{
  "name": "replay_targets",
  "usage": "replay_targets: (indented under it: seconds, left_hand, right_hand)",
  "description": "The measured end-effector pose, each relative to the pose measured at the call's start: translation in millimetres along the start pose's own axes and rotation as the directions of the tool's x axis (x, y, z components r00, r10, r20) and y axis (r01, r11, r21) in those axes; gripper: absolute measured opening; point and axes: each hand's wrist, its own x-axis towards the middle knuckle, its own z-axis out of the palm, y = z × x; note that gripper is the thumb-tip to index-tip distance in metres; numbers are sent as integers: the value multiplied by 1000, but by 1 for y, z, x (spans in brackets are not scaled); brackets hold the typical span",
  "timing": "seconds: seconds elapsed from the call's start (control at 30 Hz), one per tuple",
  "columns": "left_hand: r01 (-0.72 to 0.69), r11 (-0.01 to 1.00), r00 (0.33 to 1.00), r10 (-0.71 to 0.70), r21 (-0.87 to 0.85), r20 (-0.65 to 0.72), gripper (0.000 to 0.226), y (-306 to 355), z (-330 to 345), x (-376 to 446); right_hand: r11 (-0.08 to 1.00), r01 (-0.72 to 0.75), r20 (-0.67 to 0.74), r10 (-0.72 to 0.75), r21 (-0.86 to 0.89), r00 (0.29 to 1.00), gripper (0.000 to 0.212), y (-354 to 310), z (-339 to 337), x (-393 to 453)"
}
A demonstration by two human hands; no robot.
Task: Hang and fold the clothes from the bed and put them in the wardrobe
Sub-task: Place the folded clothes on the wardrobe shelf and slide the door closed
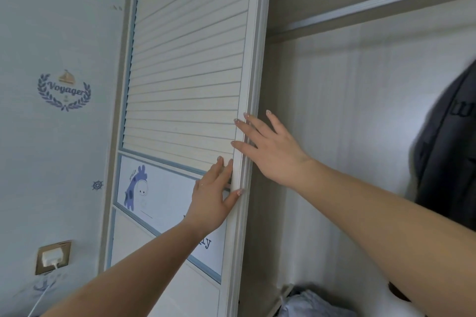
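- Both hands lie on the edge of the sliding wardrobe door point(190, 64): the left hand point(210, 197) lower, the right hand point(270, 148) just above it.
- Left hand: fingers straight and flat on the slatted face, thumb hooked round the door's edge frame, gripping nothing else.
- Right hand: fingers spread and straight, tips pressing the same edge frame from the open side, released.
- Both forearms reach up and forward, the right one crossing in front of the wardrobe opening.
- To slide the door well, I judge it best to push evenly with both palms along the track, keeping fingertips clear of any closing gap.
- Right of the hands, a dark garment point(448, 149) hangs inside the wardrobe.
- Below the right arm, pale folded cloth point(309, 304) lies on the wardrobe's bottom.
- Above runs the hanging rail point(386, 0).
- No bed is in view.
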Motion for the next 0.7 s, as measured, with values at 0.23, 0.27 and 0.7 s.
replay_targets:
  seconds: [0.23, 0.27, 0.7]
  left_hand:
    - [-94, 994, 994, 96, 53, -42, 62, 17, 16, -12]
    - [-110, 992, 993, 113, 61, -46, 61, 20, 18, -14]
    - [-278, 957, 960, 281, 87, -22, 65, 97, 42, -40]
  right_hand:
    - [1000, 23, -25, -23, -11, 999, 54, 16, -13, -33]
    - [999, 17, -36, -18, -31, 999, 54, 18, -16, -38]
    - [991, -33, -90, 21, -132, 996, 63, 61, -35, -122]
